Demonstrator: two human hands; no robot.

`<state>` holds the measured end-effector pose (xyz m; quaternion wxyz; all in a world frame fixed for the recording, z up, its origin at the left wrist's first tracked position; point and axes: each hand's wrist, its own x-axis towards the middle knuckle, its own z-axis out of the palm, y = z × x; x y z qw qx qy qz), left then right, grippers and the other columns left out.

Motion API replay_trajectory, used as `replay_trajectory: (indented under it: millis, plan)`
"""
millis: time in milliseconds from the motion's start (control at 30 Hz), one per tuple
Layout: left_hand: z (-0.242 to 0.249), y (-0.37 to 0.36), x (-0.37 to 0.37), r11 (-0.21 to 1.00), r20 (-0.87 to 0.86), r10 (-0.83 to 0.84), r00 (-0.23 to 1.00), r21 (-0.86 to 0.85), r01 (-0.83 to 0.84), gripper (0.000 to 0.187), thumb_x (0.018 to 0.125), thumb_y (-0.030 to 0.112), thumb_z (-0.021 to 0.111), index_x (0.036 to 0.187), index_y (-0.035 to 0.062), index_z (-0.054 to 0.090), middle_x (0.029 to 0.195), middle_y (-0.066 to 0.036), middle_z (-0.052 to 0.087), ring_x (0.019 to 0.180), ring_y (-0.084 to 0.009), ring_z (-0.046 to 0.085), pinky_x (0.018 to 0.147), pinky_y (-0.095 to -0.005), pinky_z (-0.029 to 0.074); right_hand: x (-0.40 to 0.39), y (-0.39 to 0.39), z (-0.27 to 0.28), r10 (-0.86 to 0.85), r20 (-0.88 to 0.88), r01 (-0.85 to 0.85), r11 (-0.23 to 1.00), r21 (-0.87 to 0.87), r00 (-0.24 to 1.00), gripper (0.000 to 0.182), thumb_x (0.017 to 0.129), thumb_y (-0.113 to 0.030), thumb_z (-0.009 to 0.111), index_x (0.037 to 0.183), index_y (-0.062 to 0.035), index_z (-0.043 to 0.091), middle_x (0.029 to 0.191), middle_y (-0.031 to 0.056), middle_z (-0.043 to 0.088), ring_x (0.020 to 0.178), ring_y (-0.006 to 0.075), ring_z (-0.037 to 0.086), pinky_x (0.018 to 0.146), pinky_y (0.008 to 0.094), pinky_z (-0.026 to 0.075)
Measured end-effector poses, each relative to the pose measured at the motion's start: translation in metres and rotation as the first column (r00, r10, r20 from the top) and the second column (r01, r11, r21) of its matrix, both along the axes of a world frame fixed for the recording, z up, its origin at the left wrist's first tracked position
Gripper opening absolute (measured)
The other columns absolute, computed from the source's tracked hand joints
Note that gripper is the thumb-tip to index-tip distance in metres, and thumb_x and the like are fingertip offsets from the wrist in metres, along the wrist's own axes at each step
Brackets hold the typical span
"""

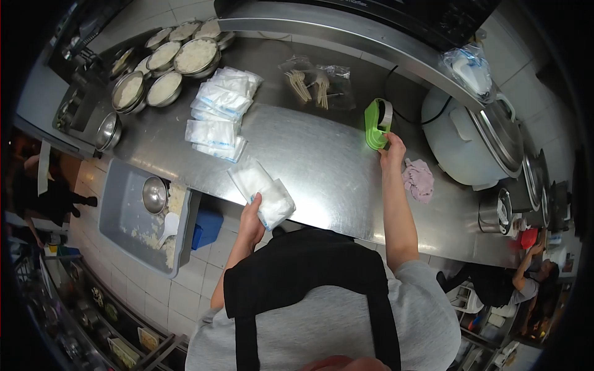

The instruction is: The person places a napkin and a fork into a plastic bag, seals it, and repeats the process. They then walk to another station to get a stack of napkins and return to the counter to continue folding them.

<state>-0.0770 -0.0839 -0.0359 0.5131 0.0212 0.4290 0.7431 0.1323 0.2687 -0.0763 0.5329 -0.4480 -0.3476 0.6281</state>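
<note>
Apron (303,266), packets (276,204) (left hand (251,222)), dispenser (375,128) (right hand (393,150))

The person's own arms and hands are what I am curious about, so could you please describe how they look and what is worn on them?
The left hand and right hand show no gloves. The right forearm is bare, below a short, plain grey sleeve. A black apron covers the chest.

White packets (278,205) and green tape dispenser (372,127)

In left hand (250,219): overlapping, slanted, plastic-wrapped, marked in blue. At right hand (393,149): elongated, fitted with pale tape roll (385,115), extending just beyond the hand, touched at near end.
</note>
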Motion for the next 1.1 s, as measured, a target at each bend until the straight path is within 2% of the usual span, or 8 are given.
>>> replay_trajectory:
  millis: [67, 200, 300, 367, 433, 533, 733, 1100]
  plan:
    - [0.001, 0.0, 0.002, 1.0, -0.006, -0.004, 1.0, -0.026, 0.004, 0.047, 0.093, 0.026, 0.043, 0.124, -0.0082, 0.033, 0.118, -0.019, 0.048, 0.107, -0.0277, 0.052, 0.091, -0.0384, 0.043, -0.008, -0.022, 0.014, -0.13, -0.063, 0.131, 0.991, 0.002, 0.989, 0.012, 0.075, -0.005, 0.06, 0.086, -0.001, 0.058, 0.078, 0.005, 0.061, 0.068, 0.0153, 0.058, 0.061, 0.0276, 0.046]
    - [0.0, 0.0, 0.004, 0.999, -0.006, -0.012, 1.0, -0.033, 0.012, 0.048, 0.092, 0.025, 0.045, 0.124, -0.0082, 0.033, 0.118, -0.019, 0.048, 0.106, -0.027, 0.052, 0.091, -0.0376, 0.042, -0.004, -0.007, -0.025, -0.105, 0.021, 0.102, 0.989, 0.105, 0.994, 0.014, 0.074, -0.008, 0.063, 0.084, -0.0009, 0.058, 0.077, 0.0053, 0.06, 0.071, 0.0149, 0.058, 0.064, 0.0283, 0.046]
    - [-0.002, 0.002, 0.003, 1.0, 0.03, -0.029, 0.999, -0.008, 0.029, 0.044, 0.093, 0.023, 0.043, 0.123, -0.0076, 0.034, 0.118, -0.019, 0.049, 0.106, -0.0288, 0.053, 0.093, -0.0405, 0.042, 0.018, 0.021, -0.067, -0.412, 0.464, 0.087, 0.813, 0.576, 0.784, 0.011, 0.075, -0.008, 0.063, 0.082, -0.0003, 0.059, 0.077, 0.0054, 0.059, 0.071, 0.0133, 0.057, 0.065, 0.0265, 0.046]
    - [0.0, 0.005, 0.003, 1.0, 0.009, -0.019, 1.0, -0.019, 0.019, 0.045, 0.092, 0.024, 0.044, 0.122, -0.008, 0.035, 0.116, -0.018, 0.05, 0.104, -0.0278, 0.054, 0.091, -0.0397, 0.043, 0.036, 0.018, -0.082, -0.293, 0.653, -0.095, 0.867, 0.49, 0.698, 0.01, 0.076, -0.009, 0.064, 0.079, -0.001, 0.059, 0.076, 0.0032, 0.058, 0.065, 0.0116, 0.056, 0.059, 0.0258, 0.044]
    - [0.016, 0.008, 0.005, 0.999, 0.005, 0.02, 1.0, -0.044, -0.02, 0.045, 0.092, 0.025, 0.045, 0.122, -0.0083, 0.035, 0.115, -0.018, 0.051, 0.104, -0.0265, 0.054, 0.09, -0.039, 0.044, 0.023, -0.023, -0.043, -0.185, 0.24, 0.086, 0.924, 0.373, 0.953, 0.01, 0.079, -0.009, 0.062, 0.078, 0.0005, 0.059, 0.073, 0.0036, 0.058, 0.057, 0.0106, 0.054, 0.053, 0.0229, 0.046]
    - [0.02, 0.009, 0.009, 0.998, -0.017, -0.055, 0.998, -0.018, 0.054, 0.046, 0.092, 0.027, 0.044, 0.121, -0.0078, 0.036, 0.113, -0.017, 0.052, 0.103, -0.0249, 0.055, 0.089, -0.0375, 0.045, 0.002, -0.088, 0.009, 0.113, 0.264, -0.208, 0.906, 0.368, 0.958, 0.007, 0.082, -0.006, 0.059, 0.083, 0.0013, 0.06, 0.074, 0.0038, 0.058, 0.059, 0.0093, 0.055, 0.056, 0.0228, 0.048]
    - [0.025, 0.014, 0.027, 0.982, -0.095, -0.188, 0.978, -0.02, 0.187, 0.051, 0.093, 0.037, 0.041, 0.122, -0.0051, 0.037, 0.113, -0.016, 0.051, 0.104, -0.0212, 0.052, 0.088, -0.034, 0.043, -0.061, -0.2, 0.12, 0.791, 0.295, -0.843, 0.475, 0.254, 0.535, 0.065, 0.079, 0.006, 0.052, 0.138, -0.0107, 0.029, 0.068, 0.0007, 0.051, 0.058, 0.0062, 0.049, 0.056, 0.0207, 0.045]
    - [0.007, 0.008, 0.054, 0.999, -0.19, 0.005, 0.982, -0.033, -0.011, 0.054, 0.094, 0.04, 0.035, 0.117, -0.0074, 0.045, 0.111, -0.015, 0.055, 0.104, -0.019, 0.052, 0.09, -0.0323, 0.04, -0.096, -0.208, 0.093, 0.435, 0.829, -0.932, 0.242, 0.27, 0.353, 0.076, 0.077, -0.013, 0.063, 0.137, -0.0045, 0.018, 0.064, 0.0053, 0.052, 0.056, 0.0159, 0.05, 0.055, 0.0273, 0.042]
